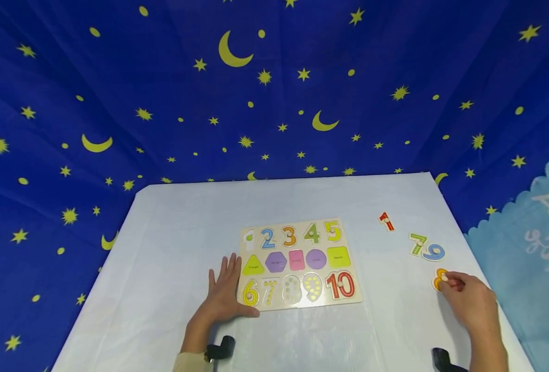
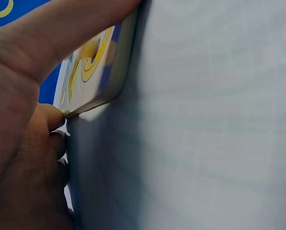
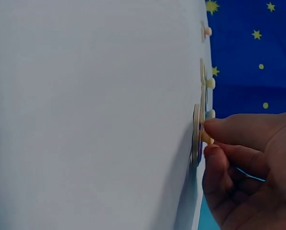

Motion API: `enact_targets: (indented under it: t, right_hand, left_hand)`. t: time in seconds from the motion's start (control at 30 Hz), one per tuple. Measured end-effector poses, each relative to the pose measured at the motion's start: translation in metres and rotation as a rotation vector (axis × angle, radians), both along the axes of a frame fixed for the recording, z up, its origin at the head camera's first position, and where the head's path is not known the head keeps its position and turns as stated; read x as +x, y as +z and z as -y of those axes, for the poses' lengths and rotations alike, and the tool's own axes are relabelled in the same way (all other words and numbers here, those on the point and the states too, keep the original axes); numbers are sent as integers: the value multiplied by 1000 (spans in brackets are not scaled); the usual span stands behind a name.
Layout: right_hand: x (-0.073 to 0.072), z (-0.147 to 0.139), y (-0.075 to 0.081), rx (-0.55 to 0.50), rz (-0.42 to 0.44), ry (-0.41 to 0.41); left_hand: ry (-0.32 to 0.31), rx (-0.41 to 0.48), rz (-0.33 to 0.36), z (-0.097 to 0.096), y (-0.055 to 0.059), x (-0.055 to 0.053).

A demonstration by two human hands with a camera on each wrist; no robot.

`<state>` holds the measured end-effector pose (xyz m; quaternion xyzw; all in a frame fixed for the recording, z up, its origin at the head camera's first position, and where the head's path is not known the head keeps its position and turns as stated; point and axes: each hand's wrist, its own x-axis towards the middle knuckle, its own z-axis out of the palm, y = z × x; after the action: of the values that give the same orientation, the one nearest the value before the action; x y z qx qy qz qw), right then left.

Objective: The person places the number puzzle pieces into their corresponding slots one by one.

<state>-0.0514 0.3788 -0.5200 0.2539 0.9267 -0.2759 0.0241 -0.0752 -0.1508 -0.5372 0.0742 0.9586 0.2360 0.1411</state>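
A wooden number puzzle board [image 1: 297, 264] lies on the table, with 2 to 6 and 10 seated in it. Its recesses for 1, 7, 8 and 9 show their printed bottoms. My left hand [image 1: 228, 294] rests at the board's left edge, fingers stretched up the side and thumb along the lower corner. At the right, my right hand [image 1: 471, 299] pinches the knob of the orange number 8 piece [image 1: 438, 279] between thumb and fingers. Seen edge-on in the right wrist view, the number 8 piece [image 3: 196, 136] stands close over the white surface.
Beyond the right hand lie a green 7 [image 1: 417, 244], a blue 9 [image 1: 434, 252] and a red 1 [image 1: 387, 222], each with a knob. A white sheet [image 1: 172, 248] covers the table. Dark blue star-printed cloth [image 1: 279, 103] hangs behind; light blue cloth [image 1: 530, 258] borders the right side.
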Motion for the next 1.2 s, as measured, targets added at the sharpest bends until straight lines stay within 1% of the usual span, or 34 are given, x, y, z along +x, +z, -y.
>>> enact_targets:
  t: [0.1, 0.23, 0.33, 0.43, 0.67, 0.87, 1.07, 1.2]
  right_hand:
    - [2, -1, -1, 13, 3, 5]
    - [4, -2, -3, 44, -17, 19]
    - [3, -3, -5, 42, 1, 5]
    - [3, -3, -6, 26, 16, -17]
    - [2, -2, -6, 7, -23, -34]
    - [3, -3, -8, -5, -39, -51]
    - [3, -5, -12, -51, -39, -85]
    - [1, -6, -15, -89, -35, -123]
  left_hand:
    - [-3, -10, 8, 0, -1, 0]
    - [-2, -3, 10, -1, -2, 0]
    - [-5, -4, 14, -1, -2, 0]
    - [-11, -3, 15, -1, -2, 0]
    - [-12, 12, -10, 2, 0, 2]
    - [-17, 4, -1, 2, -1, 2]
    - [-12, 19, -5, 2, 0, 1]
    - [-12, 21, -13, 2, 1, 0]
